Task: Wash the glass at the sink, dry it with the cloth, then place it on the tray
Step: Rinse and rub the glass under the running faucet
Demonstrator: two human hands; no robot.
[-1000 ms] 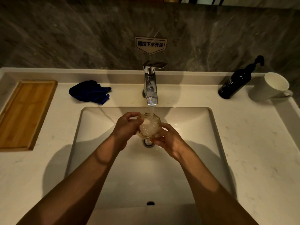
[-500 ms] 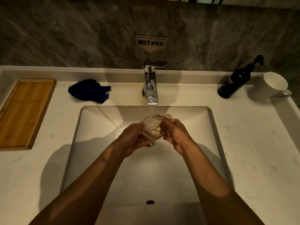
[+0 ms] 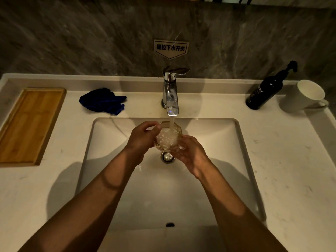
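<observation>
Washing is underway: both hands, left (image 3: 143,137) and right (image 3: 190,151), are closed round the glass (image 3: 168,136) under the tap (image 3: 171,95) stream over the sink (image 3: 241,142), so next likely comes shutting the water, then reaching the cloth (image 3: 102,101) beside the tray (image 3: 27,124).

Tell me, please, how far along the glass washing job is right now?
Nothing looks finished yet. In hand: the left hand and right hand hold the clear patterned glass under the chrome tap's running water. Left: drying with the crumpled dark blue cloth and placing it on the bare rectangular wooden tray.
</observation>
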